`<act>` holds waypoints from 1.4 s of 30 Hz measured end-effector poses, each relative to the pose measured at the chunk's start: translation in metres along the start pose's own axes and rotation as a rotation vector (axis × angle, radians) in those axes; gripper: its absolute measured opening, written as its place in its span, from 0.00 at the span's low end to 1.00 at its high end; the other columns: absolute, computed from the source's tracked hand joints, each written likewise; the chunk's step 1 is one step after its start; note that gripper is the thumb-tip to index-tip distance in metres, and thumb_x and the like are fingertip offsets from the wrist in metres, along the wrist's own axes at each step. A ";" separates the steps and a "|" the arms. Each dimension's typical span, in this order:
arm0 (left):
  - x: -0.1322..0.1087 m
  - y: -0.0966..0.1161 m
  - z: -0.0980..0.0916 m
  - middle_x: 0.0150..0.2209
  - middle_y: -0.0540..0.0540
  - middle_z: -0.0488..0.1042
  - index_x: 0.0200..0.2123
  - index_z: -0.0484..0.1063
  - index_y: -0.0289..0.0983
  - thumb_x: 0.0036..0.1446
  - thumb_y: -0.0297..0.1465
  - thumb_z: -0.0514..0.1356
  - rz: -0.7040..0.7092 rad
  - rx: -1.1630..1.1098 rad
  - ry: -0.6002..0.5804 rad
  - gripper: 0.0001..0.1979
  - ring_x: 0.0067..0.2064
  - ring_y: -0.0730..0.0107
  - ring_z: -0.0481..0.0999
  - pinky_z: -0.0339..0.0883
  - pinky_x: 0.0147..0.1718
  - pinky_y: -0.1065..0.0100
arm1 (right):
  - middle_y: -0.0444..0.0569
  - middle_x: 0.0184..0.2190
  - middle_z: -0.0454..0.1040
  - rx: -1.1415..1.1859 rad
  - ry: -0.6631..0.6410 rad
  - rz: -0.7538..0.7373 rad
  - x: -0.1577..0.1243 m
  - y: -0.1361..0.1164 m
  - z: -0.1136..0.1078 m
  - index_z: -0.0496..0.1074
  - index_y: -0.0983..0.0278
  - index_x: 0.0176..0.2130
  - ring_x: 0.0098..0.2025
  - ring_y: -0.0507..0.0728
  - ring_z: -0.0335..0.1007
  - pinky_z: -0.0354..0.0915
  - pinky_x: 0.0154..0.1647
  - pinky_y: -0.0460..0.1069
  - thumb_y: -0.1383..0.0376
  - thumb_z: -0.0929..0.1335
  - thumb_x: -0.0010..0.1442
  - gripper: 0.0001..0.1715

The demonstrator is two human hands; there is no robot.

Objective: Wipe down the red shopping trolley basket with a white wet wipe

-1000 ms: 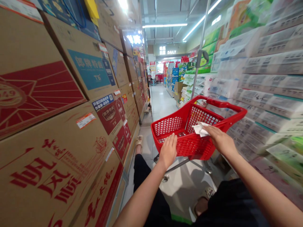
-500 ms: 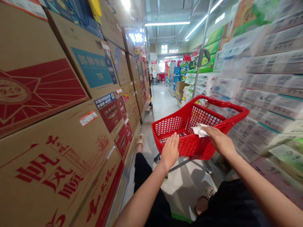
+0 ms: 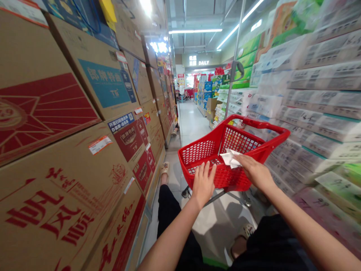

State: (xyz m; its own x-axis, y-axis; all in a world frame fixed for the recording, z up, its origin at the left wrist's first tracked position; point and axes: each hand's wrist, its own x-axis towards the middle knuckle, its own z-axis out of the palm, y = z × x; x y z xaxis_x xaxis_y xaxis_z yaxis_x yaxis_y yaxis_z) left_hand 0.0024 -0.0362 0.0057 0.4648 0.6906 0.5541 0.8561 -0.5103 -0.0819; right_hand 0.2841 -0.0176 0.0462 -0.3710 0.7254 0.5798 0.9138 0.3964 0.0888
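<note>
One tissue (image 3: 229, 159), my right hand (image 3: 257, 173) half-curled on it, by the cart (image 3: 232, 180) rim; left hand (image 3: 203, 186) spread, apparently empty. Looks unfinished; how far along, I can't tell.

Long white tube lights (image 3: 195, 31) shine above a pale, glossy tiled floor (image 3: 193, 116) stretching toward a lit white "DAILY" sign (image 3: 203, 63) at the far end.

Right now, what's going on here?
The person's right hand holds a crumpled white cloth or tissue at the near rim of a perforated red plastic shopping cart. The left hand is at the same rim, with no item visible in it. Brown cardboard boxes are stacked on the left, white plastic-wrapped packs on the right.
</note>
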 end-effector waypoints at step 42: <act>0.030 0.040 -0.005 0.74 0.37 0.48 0.72 0.45 0.27 0.62 0.32 0.54 0.184 -0.027 -0.061 0.39 0.74 0.58 0.48 0.43 0.73 0.56 | 0.52 0.60 0.74 -0.098 0.048 0.044 -0.010 0.001 -0.014 0.65 0.60 0.66 0.63 0.62 0.68 0.69 0.58 0.57 0.71 0.62 0.64 0.32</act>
State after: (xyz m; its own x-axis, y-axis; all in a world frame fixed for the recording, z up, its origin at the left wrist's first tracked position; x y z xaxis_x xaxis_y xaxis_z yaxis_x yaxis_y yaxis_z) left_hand 0.0495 -0.0381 0.0234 0.6266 0.6133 0.4808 0.7491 -0.6441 -0.1547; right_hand 0.2909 -0.0321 0.0518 -0.3244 0.7119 0.6229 0.9415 0.3066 0.1400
